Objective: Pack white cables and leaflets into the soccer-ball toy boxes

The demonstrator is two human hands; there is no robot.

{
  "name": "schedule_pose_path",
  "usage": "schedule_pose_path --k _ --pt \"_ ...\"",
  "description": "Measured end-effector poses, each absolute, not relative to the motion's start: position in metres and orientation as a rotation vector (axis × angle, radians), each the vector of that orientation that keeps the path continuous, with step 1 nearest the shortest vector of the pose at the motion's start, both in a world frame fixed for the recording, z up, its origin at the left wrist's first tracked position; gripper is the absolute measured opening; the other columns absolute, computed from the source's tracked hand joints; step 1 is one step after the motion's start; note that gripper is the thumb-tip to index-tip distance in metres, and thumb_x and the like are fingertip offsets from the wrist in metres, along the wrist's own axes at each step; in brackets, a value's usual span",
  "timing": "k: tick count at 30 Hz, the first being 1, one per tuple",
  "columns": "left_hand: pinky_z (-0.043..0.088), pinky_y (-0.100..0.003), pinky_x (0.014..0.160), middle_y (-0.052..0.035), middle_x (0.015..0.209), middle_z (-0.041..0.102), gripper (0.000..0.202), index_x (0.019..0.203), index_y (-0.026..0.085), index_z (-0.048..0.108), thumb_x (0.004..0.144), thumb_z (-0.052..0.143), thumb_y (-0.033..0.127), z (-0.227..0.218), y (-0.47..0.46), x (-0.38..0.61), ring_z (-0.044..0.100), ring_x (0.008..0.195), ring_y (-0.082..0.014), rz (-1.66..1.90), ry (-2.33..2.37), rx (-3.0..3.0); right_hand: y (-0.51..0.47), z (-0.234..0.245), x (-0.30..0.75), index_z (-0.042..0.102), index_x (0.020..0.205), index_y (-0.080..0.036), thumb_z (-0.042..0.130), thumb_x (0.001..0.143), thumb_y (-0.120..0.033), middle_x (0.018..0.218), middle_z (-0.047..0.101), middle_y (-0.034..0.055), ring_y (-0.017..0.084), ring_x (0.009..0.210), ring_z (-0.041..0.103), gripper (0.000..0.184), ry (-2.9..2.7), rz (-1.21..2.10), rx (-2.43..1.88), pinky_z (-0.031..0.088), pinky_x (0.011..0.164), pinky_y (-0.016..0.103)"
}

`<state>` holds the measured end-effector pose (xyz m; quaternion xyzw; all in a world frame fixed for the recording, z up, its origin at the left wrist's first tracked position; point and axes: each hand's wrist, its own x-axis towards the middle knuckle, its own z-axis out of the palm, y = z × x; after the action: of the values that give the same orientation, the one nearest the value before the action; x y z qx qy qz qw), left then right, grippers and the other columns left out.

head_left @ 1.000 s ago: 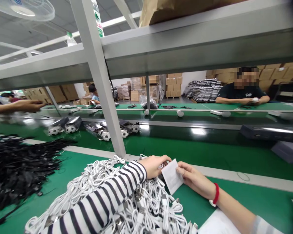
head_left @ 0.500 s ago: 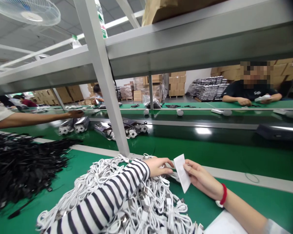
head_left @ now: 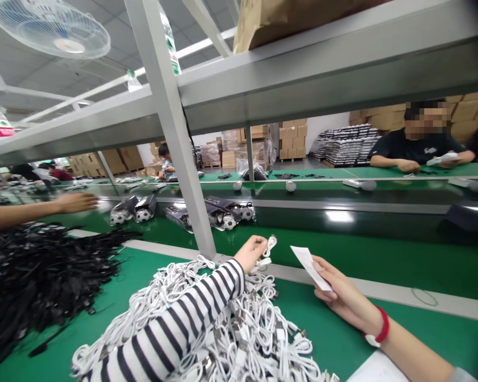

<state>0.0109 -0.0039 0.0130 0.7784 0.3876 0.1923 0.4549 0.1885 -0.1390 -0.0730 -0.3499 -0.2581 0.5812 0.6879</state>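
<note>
My left hand (head_left: 253, 253), in a striped sleeve, pinches a coiled white USB cable (head_left: 270, 245) just above the far end of a large heap of similar white cables (head_left: 247, 329). My right hand (head_left: 334, 284), with a red band at the wrist, holds a slip of white paper (head_left: 310, 268) between thumb and fingers. The paper is tilted and stays apart from the cable. A white sheet (head_left: 376, 367) lies partly under my right forearm.
A pile of black straps (head_left: 51, 276) covers the left. Packages with football-patterned ends (head_left: 143, 212) lie on the green belt (head_left: 342, 249). A grey post (head_left: 187, 159) and shelf (head_left: 302, 79) stand ahead. A co-worker's hand (head_left: 77, 202) reaches from the left; another person (head_left: 422, 146) sits opposite.
My left hand has closed on a white cable and raised it off the heap. The paper in my right hand has turned and tilted. The co-worker's arm has drawn back left.
</note>
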Motion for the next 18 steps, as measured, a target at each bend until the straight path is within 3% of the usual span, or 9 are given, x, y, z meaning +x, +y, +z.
schedule_pose_path --k 3,7,9,12,16,18 --pt "0.033 -0.019 0.041 -0.0014 0.080 0.053 0.036 0.116 0.014 0.050 0.089 0.042 0.037 0.013 0.006 0.008 0.040 0.046 -0.0044 0.466 0.956 1.759 -0.139 -0.073 0.191 0.063 0.100 -0.023 0.075 0.071 -0.027 0.075 0.056 -0.0028 0.005 0.054 0.043 0.032 -0.551 1.366 -0.744 0.040 0.048 0.016" --pt "0.039 -0.019 0.050 -0.0003 0.072 0.054 0.040 0.097 0.013 0.060 0.090 0.034 0.043 0.010 0.008 0.007 0.043 0.052 -0.0062 0.445 0.968 1.984 -0.141 -0.070 0.194 0.064 0.102 -0.024 0.071 0.074 -0.029 0.094 0.062 0.0017 0.011 0.070 0.053 0.029 -0.583 1.429 -0.794 0.045 0.060 0.021" --pt "0.042 -0.021 0.057 0.0003 0.069 0.055 0.049 0.093 0.015 0.060 0.090 0.026 0.051 0.009 0.005 0.007 0.048 0.057 -0.0093 0.408 1.033 2.122 -0.141 -0.071 0.196 0.064 0.102 -0.025 0.071 0.074 -0.028 0.094 0.062 0.0016 0.012 0.070 0.053 0.030 -0.578 1.426 -0.785 0.045 0.061 0.022" --pt "0.043 -0.026 0.070 -0.0016 0.080 0.058 0.056 0.094 0.019 0.059 0.087 0.024 0.062 0.010 0.003 0.009 0.055 0.075 -0.0147 0.406 1.030 2.387 -0.137 -0.076 0.200 0.064 0.104 -0.025 0.072 0.073 -0.027 0.088 0.061 0.0009 0.012 0.067 0.051 0.032 -0.554 1.391 -0.726 0.045 0.058 0.023" --pt "0.043 -0.029 0.074 -0.0047 0.093 0.056 0.062 0.103 0.019 0.058 0.074 0.043 0.072 0.006 0.011 0.015 0.055 0.087 -0.0194 0.215 0.894 2.656 -0.130 -0.082 0.205 0.063 0.105 -0.023 0.071 0.075 -0.024 0.082 0.059 -0.0001 0.010 0.064 0.048 0.031 -0.531 1.392 -0.639 0.045 0.057 0.021" --pt "0.044 -0.029 0.076 -0.0059 0.097 0.056 0.064 0.110 0.019 0.057 0.070 0.054 0.069 0.002 0.017 0.022 0.056 0.088 -0.0205 0.054 0.802 2.774 -0.129 -0.083 0.205 0.063 0.103 -0.022 0.070 0.075 -0.024 0.079 0.057 -0.0006 0.009 0.064 0.049 0.029 -0.530 1.396 -0.626 0.046 0.057 0.021"
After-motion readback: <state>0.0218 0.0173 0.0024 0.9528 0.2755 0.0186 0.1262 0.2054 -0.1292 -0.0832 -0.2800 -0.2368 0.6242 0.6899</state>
